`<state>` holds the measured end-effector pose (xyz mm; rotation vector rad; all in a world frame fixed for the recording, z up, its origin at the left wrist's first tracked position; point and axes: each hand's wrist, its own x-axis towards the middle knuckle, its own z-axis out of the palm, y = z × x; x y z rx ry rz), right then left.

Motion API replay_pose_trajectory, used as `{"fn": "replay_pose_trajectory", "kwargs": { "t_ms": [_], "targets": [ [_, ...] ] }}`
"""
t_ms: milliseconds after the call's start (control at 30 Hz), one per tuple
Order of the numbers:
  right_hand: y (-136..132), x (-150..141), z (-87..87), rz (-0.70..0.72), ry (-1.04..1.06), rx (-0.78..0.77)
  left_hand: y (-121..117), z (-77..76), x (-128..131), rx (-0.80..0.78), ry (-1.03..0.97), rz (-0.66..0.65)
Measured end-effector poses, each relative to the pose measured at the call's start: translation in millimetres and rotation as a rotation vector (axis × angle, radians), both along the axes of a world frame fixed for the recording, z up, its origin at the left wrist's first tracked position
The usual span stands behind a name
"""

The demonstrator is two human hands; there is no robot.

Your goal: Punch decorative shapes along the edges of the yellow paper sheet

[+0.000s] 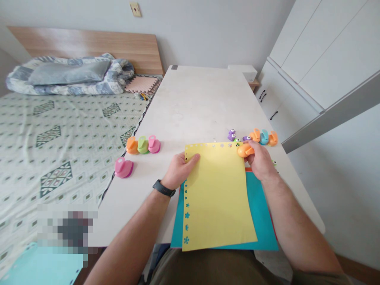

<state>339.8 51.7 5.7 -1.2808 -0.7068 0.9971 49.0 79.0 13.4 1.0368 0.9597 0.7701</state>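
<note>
A yellow sheet of paper [219, 194] with small shapes cut along its left and top edges is held up in front of me. My left hand [182, 168] pinches its upper left edge, thumb on top. At the upper right corner my right hand [259, 160] grips an orange craft punch [245, 150], which sits over the paper's edge. Whether the punch is pressed down I cannot tell. Beneath the yellow sheet lies teal paper [261, 209], with a bit of red showing at its edges.
Orange, green and pink punches [143, 145] stand at the table's left, with another pink punch [124, 168] nearer me. Purple punches [232, 135] and a row of orange and blue punches [264, 137] stand beyond my right hand. The white table [204, 99] adjoins a bed [74, 130].
</note>
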Motion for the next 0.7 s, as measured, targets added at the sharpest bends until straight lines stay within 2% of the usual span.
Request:
{"fn": "replay_pose_trajectory", "kwargs": {
  "t_ms": [267,700],
  "targets": [
    [0.2,0.3,-0.8,0.007,-0.013,-0.011,-1.4,3.6,0.5,-0.009,-0.007,0.005],
    [-0.3,-1.9,2.0,0.005,0.007,0.002,-0.5,0.9,0.0,-0.014,0.003,0.005]
  ]
}}
